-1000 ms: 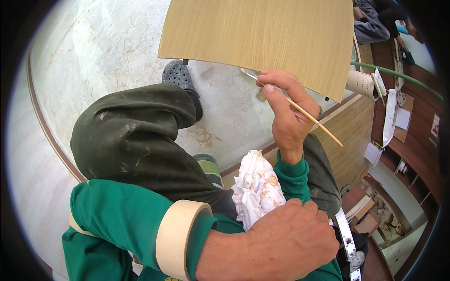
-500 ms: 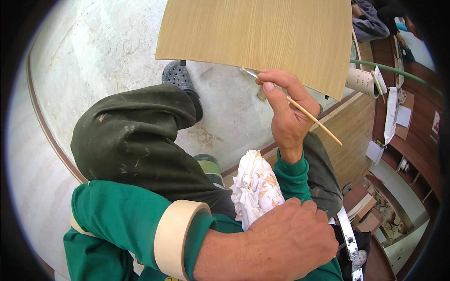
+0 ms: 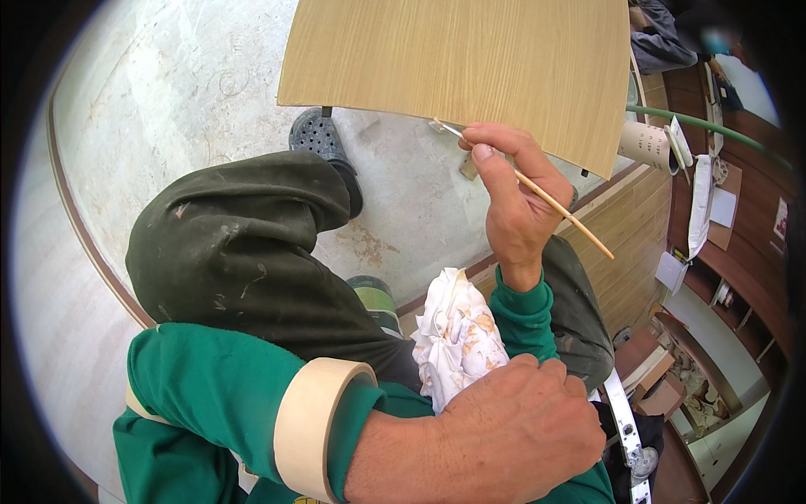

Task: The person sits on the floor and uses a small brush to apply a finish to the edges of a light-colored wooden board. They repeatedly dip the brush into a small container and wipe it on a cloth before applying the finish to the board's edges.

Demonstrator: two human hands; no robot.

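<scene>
While the right hand (image 3: 522, 202) pinches a thin brush (image 3: 579, 225) between thumb and fingers near the centre of the frame, its tip points up and left at the lower edge of a wood-grain panel (image 3: 453, 55); whether it touches that edge I cannot tell. The brush slants, its bare handle end to the right of the hand.

Below, right of centre, the left hand (image 3: 520, 424) is curled, back upward. A crumpled white cloth (image 3: 457, 340) with brownish stains emerges from behind it; the fingertips are hidden, so I cannot tell whether they are clamped on it. A tape roll (image 3: 306, 428) encircles the green left sleeve (image 3: 218, 386) at lower centre-left.

The panel fills the top centre. A dark perforated clog (image 3: 317, 136) stands just below its left corner, on a pale, stained floor (image 3: 176, 92). At right, a green hose (image 3: 714, 131) passes above brown shelves (image 3: 743, 294).
</scene>
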